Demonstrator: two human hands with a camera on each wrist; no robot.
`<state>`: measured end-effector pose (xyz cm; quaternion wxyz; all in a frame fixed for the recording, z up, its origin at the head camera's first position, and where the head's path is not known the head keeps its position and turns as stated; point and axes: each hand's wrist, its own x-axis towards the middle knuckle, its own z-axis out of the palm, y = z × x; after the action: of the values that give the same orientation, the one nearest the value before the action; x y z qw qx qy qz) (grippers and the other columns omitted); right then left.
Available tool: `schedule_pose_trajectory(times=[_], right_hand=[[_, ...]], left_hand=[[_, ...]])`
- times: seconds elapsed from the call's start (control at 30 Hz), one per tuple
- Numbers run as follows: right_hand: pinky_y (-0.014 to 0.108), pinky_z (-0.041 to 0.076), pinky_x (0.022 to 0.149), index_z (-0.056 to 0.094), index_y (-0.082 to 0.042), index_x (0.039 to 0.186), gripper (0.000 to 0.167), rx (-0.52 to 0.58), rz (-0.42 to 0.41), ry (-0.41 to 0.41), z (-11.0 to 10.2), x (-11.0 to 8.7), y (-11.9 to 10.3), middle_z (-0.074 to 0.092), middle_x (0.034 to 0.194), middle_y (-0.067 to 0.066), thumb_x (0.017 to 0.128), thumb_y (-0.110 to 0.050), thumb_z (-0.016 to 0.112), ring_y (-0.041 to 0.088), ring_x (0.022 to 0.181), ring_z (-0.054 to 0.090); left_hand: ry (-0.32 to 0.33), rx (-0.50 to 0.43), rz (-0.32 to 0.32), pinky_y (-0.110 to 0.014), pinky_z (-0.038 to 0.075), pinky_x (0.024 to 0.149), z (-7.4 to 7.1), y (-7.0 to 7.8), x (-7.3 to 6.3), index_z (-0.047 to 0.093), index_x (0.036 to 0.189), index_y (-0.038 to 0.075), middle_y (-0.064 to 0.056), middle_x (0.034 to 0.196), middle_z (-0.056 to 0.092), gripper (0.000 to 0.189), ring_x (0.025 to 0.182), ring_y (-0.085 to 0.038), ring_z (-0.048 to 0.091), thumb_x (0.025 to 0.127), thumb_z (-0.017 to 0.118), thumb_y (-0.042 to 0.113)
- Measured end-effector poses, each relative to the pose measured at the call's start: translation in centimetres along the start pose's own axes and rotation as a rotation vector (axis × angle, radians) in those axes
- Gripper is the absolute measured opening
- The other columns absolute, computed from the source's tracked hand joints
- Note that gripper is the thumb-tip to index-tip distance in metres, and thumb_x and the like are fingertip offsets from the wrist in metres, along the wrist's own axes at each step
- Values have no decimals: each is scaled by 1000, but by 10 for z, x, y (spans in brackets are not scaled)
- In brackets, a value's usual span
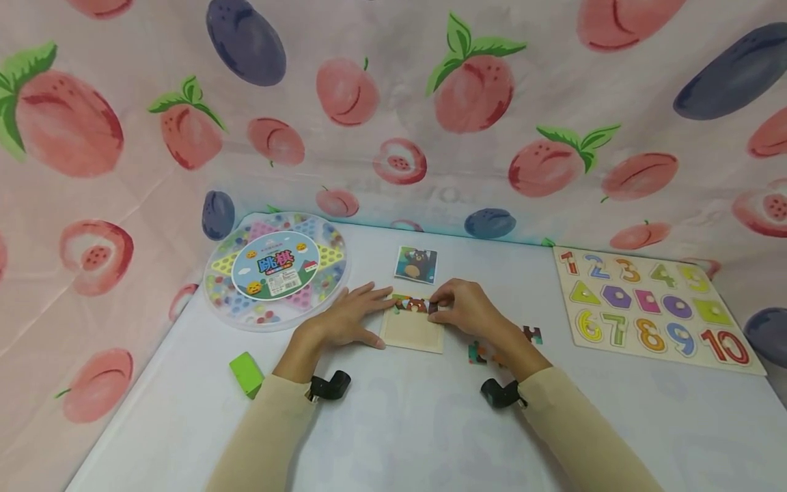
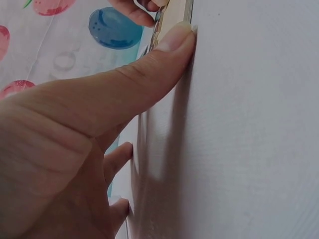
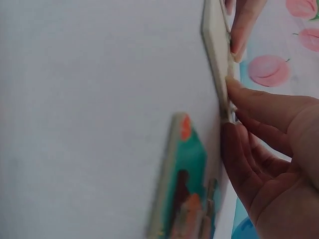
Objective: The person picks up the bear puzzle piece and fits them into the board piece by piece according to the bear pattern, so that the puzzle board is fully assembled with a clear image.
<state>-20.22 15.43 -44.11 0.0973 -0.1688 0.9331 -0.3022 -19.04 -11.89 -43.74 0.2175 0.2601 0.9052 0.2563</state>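
Note:
A small wooden puzzle tray lies in the middle of the table, its top row filled with bear-picture pieces and its lower part bare wood. My left hand lies spread at the tray's left side; the thumb touches the tray's edge, and the fingertips reach the upper left corner. At the upper right corner, my right hand pinches a dark puzzle piece between thumb and fingers, largely hidden by them. Under the right forearm lie several loose puzzle pieces, partly covered.
A bear picture card lies just behind the tray. Back left is a round Chinese checkers box; a green block stands left of the left forearm. A number-and-shape board occupies the right side. Fruit-print cloth hangs behind.

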Motion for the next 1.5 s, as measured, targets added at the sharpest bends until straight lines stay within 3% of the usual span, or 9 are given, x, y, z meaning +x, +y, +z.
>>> schedule_pose_trajectory(times=[0.2,0.3,0.5,0.63,1.07,1.23,1.5], right_hand=[[44,58,97,71,-13,125,42,88,-13,-118,-16,-7,6,72,124,7,89,-32,79,25,115,68],[46,59,98,66,-14,133,48,128,-23,-140,-25,-14,10,69,133,8,91,-34,77,29,122,66],[45,59,95,63,-13,137,52,118,-72,-56,-39,-26,23,66,138,9,91,-32,77,31,123,61],[50,55,100,63,-12,136,50,97,-52,-25,-44,-37,33,66,136,10,90,-28,78,32,124,59],[54,52,100,69,-15,126,44,17,26,-23,-45,-62,54,66,130,9,87,-31,82,30,120,56],[46,52,93,71,-14,122,41,-17,4,-26,-43,-64,58,65,126,10,87,-34,81,26,112,56],[45,51,95,73,-14,119,37,-13,-28,-21,-39,-64,61,68,122,8,85,-26,83,24,111,56]], left_hand=[[9,-20,9,-66,-2,129,-1,0,-1,43,157,22,1,171,29,86,163,-31,9,82,84,32],[7,-32,9,-66,-2,129,0,0,-1,43,157,22,1,171,29,86,163,-31,8,81,85,31],[30,-62,-2,-64,-3,129,-1,1,-2,46,154,22,2,170,30,85,163,-29,9,80,87,30],[39,-73,1,-64,-3,130,0,1,-3,47,152,21,2,170,30,83,163,-29,9,80,86,30],[41,-65,-14,-61,-2,131,0,2,-2,47,153,20,3,170,30,83,163,-28,10,80,86,31],[43,-67,-21,-60,-3,131,0,2,-2,47,153,21,4,170,31,84,163,-27,10,79,87,31],[45,-69,-19,-60,-3,131,-1,1,-2,47,152,20,4,170,31,85,163,-27,10,79,87,30]])
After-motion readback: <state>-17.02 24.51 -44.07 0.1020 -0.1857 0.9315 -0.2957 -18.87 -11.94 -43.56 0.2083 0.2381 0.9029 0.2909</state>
